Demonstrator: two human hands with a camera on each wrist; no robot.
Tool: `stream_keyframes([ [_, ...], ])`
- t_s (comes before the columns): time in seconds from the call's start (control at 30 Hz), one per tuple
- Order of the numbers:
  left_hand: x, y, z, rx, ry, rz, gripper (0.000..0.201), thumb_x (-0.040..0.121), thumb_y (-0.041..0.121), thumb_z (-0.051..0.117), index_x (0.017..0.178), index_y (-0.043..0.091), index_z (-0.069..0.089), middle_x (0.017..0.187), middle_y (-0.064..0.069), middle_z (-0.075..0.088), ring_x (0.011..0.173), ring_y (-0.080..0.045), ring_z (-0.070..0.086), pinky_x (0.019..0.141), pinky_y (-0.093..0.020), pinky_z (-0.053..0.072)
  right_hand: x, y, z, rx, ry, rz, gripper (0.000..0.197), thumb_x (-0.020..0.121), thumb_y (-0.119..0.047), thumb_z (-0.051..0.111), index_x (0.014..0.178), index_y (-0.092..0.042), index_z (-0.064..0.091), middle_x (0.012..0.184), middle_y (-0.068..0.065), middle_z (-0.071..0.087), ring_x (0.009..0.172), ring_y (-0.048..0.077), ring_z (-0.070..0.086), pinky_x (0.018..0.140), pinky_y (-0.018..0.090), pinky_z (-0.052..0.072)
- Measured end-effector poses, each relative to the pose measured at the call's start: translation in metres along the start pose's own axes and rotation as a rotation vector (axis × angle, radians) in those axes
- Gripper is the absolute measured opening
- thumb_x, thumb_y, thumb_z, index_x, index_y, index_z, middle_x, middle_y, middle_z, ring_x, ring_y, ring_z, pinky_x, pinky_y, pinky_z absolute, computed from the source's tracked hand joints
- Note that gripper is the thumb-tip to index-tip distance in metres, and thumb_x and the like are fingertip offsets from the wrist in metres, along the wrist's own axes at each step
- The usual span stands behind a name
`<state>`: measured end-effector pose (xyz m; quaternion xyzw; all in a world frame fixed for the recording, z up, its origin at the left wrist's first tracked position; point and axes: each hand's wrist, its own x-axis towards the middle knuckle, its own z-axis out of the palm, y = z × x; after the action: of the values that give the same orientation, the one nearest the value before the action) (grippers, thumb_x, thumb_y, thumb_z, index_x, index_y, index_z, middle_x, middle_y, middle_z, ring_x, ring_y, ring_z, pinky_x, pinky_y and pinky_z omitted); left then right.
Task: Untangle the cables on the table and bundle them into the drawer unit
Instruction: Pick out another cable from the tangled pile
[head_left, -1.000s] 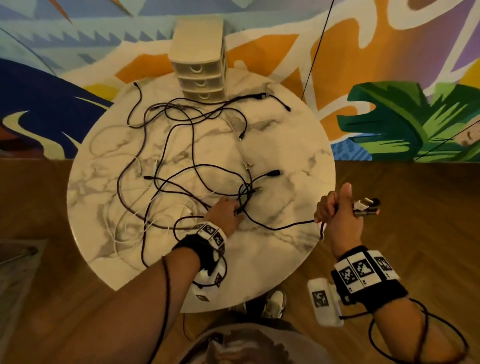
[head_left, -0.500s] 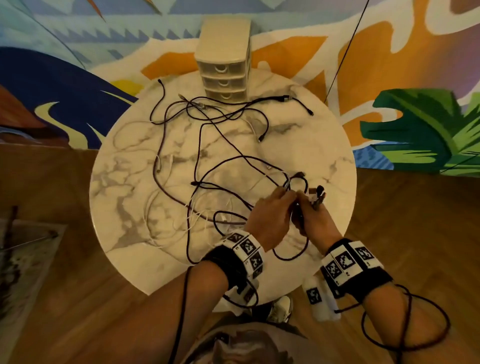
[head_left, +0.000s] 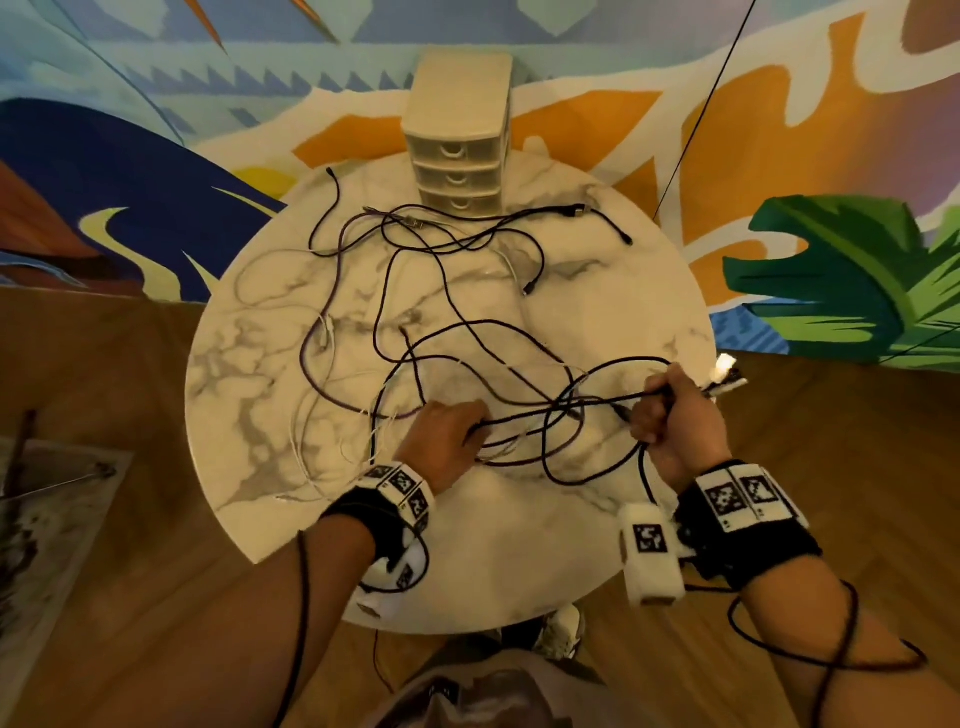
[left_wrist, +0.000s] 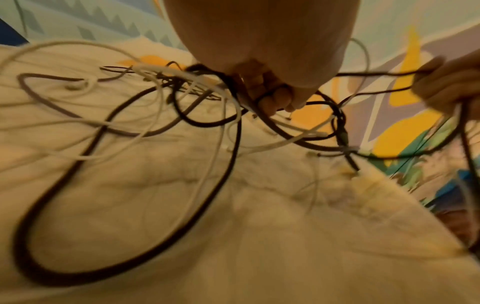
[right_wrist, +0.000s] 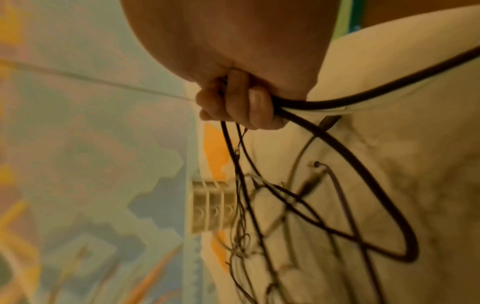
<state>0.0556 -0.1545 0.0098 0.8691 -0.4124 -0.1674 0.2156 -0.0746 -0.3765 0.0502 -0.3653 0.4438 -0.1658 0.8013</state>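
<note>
A tangle of black cables (head_left: 467, 322) and thin white cables (head_left: 311, 415) sprawls over the round marble table (head_left: 249, 374). My left hand (head_left: 447, 431) grips black cable strands near the table's front middle; in the left wrist view its fingers (left_wrist: 275, 100) curl round them. My right hand (head_left: 670, 410) is fisted on a black cable (right_wrist: 337, 144) at the table's right edge, with a plug end (head_left: 727, 374) sticking out past it. Black strands stretch taut between both hands. The beige three-drawer unit (head_left: 460, 150) stands at the far edge, drawers closed.
A painted mural wall (head_left: 156, 130) stands right behind the table. Wooden floor (head_left: 130, 597) surrounds it, with a mat (head_left: 47, 499) at the left. A shoe (head_left: 561, 623) shows under the near table edge. Sensor cables hang from both wrists.
A second ago my right hand was off the table's right side; then both hands met over the tangle. Now they have pulled apart, drawing black strands taut between them.
</note>
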Motion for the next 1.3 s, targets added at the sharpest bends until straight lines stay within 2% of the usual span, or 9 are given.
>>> stream_keyframes([
  [0.13,-0.011,-0.012,0.011,0.094,-0.083,0.011,0.022,0.097,0.027,0.047,0.089,0.014,0.063,0.085,-0.005,0.069,0.078,-0.027,0.062,0.072,-0.029,0.037,-0.004,-0.003,-0.008,0.116,-0.044,0.097,0.048,0.103,-0.037,0.025,0.083,-0.007,0.057,0.041,-0.005,0.033,0.031,0.006,0.022,0.034,0.016,0.02],
  [0.27,0.001,0.017,0.004,0.072,-0.01,-0.023,0.031,0.101,0.029,0.038,0.083,0.012,0.057,0.08,-0.007,0.065,0.074,-0.027,0.059,0.079,-0.033,0.037,-0.023,0.024,-0.007,-0.17,-0.066,0.117,0.056,0.102,-0.044,0.027,0.099,-0.002,0.064,0.042,-0.001,0.038,0.033,0.008,0.025,0.038,0.019,0.017],
  [0.37,0.003,0.042,0.0,0.27,-0.012,0.031,0.03,0.101,0.031,0.032,0.099,0.018,0.058,0.095,0.0,0.065,0.089,-0.022,0.059,0.092,-0.035,0.034,-0.044,0.039,0.012,-0.474,-0.181,0.078,0.056,0.101,-0.045,0.03,0.087,-0.006,0.067,0.043,0.003,0.041,0.034,0.011,0.03,0.037,0.02,0.021],
  [0.47,-0.007,0.057,0.005,0.384,-0.011,0.164,0.027,0.098,0.032,0.034,0.11,0.025,0.058,0.099,0.004,0.066,0.093,-0.019,0.059,0.087,-0.037,0.035,-0.051,0.049,0.032,-0.733,-0.226,0.037,0.059,0.099,-0.045,0.035,0.059,-0.008,0.056,0.049,0.01,0.048,0.04,0.016,0.038,0.044,0.026,0.029],
  [0.6,-0.019,0.048,0.02,0.313,0.018,0.15,0.019,0.092,0.028,0.05,0.103,0.022,0.064,0.091,0.003,0.066,0.087,-0.02,0.061,0.082,-0.034,0.038,-0.051,0.052,0.04,-0.853,-0.223,-0.032,0.062,0.101,-0.037,0.035,0.063,0.002,0.066,0.043,0.004,0.05,0.037,0.007,0.044,0.055,0.026,0.035],
  [0.73,-0.021,0.015,0.019,0.291,0.142,0.128,0.002,0.077,0.018,0.065,0.075,0.016,0.064,0.077,0.0,0.06,0.076,-0.024,0.056,0.071,-0.034,0.04,-0.052,0.038,0.041,-0.699,-0.205,-0.109,0.054,0.102,-0.031,0.036,0.071,-0.008,0.072,0.04,0.005,0.045,0.035,0.01,0.04,0.043,0.018,0.033],
  [1.0,-0.04,-0.02,-0.006,0.162,0.326,0.086,0.038,0.082,0.02,0.051,0.119,0.014,0.054,0.119,-0.01,0.053,0.108,-0.029,0.047,0.092,-0.04,0.041,-0.041,0.013,0.024,-0.444,-0.069,-0.08,0.059,0.103,-0.035,0.031,0.063,-0.003,0.061,0.044,0.009,0.047,0.033,0.012,0.033,0.035,0.019,0.024],
  [1.2,-0.057,-0.016,-0.007,0.079,0.453,0.024,0.02,0.087,0.027,0.049,0.088,0.011,0.061,0.091,-0.005,0.055,0.084,-0.024,0.051,0.073,-0.038,0.043,-0.039,0.016,0.023,-0.251,-0.022,-0.034,0.057,0.103,-0.037,0.032,0.064,-0.002,0.054,0.038,0.004,0.042,0.03,0.009,0.029,0.038,0.021,0.02],
  [1.3,-0.05,0.006,-0.005,0.005,0.386,0.027,0.03,0.085,0.032,0.052,0.104,0.011,0.062,0.101,-0.005,0.057,0.09,-0.022,0.054,0.078,-0.038,0.047,-0.042,0.019,0.025,-0.233,-0.028,-0.013,0.057,0.102,-0.037,0.032,0.061,-0.002,0.053,0.037,0.003,0.038,0.032,0.01,0.026,0.037,0.02,0.02],
])
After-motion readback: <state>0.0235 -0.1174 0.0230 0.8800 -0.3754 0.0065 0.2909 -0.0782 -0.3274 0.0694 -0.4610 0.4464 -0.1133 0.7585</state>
